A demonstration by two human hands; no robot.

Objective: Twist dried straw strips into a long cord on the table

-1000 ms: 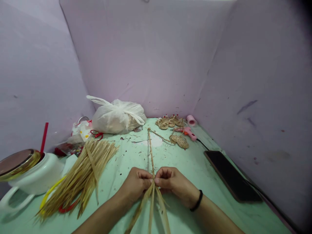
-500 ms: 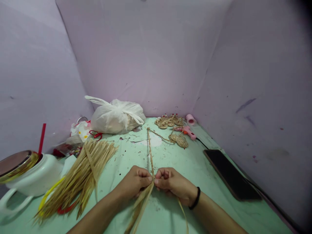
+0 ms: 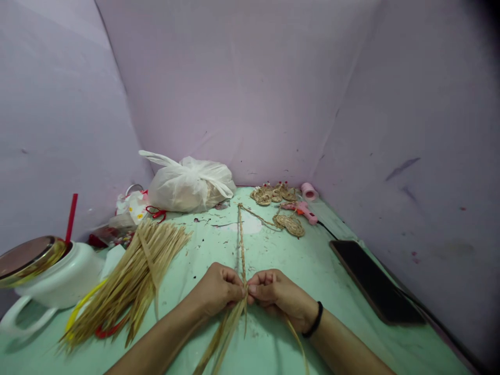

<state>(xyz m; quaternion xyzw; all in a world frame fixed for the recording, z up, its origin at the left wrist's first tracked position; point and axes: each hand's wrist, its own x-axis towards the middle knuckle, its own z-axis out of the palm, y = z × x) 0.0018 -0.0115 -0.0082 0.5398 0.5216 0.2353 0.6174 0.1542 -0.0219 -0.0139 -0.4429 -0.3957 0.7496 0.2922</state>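
Three mauve walls box in the speckled green worktop. Near centre, the left hand and right hand pinch the straw braid, hiding its near end; loose strands run out of view.

1. Two strands now lie close together and slant to the left, below the left hand; one second before, three hang separately between the hands.
2. Another strand now comes out under the right hand, near the wrist.
3. A thin end newly hangs between the hands.
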